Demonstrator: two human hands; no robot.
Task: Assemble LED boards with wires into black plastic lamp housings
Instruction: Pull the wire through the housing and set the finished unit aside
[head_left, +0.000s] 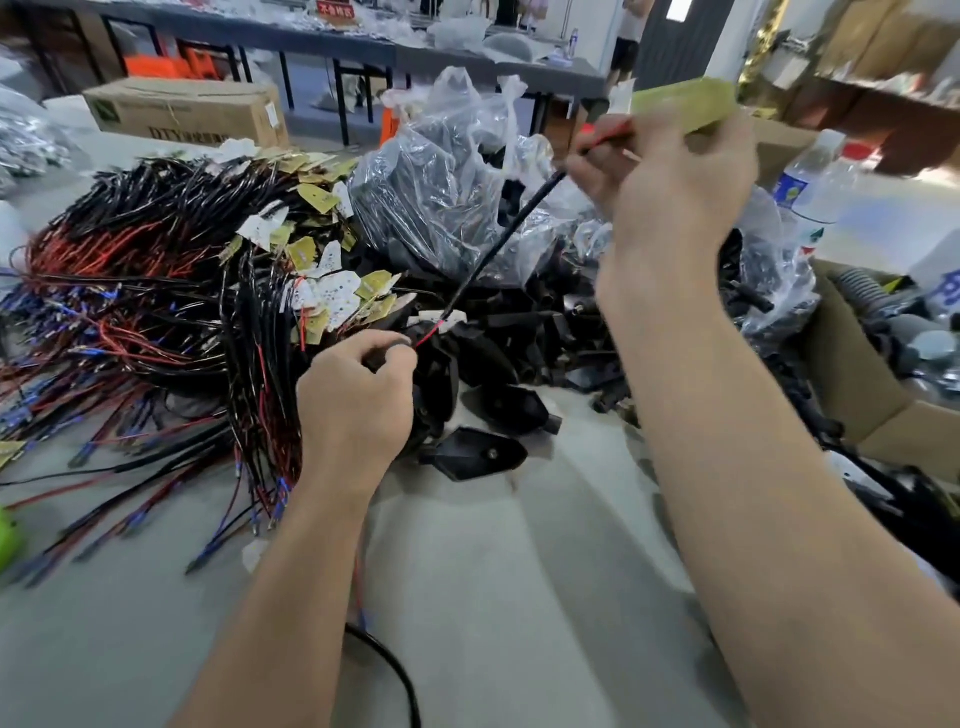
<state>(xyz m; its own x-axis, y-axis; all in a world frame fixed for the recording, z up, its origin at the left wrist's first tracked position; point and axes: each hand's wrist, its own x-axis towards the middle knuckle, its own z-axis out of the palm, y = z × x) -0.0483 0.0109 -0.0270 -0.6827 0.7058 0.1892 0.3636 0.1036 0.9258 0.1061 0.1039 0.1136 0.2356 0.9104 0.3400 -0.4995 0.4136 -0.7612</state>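
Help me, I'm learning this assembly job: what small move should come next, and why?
Probably lower the right hand so the LED board nears the black housing gripped by the left hand. The wire stretches straight between them and runs down to the housing, while the board is held high above it, not yet seated.

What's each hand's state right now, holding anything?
Left hand: closed, gripping a black lamp housing.
Right hand: closed, pinching the wire just below its LED board.
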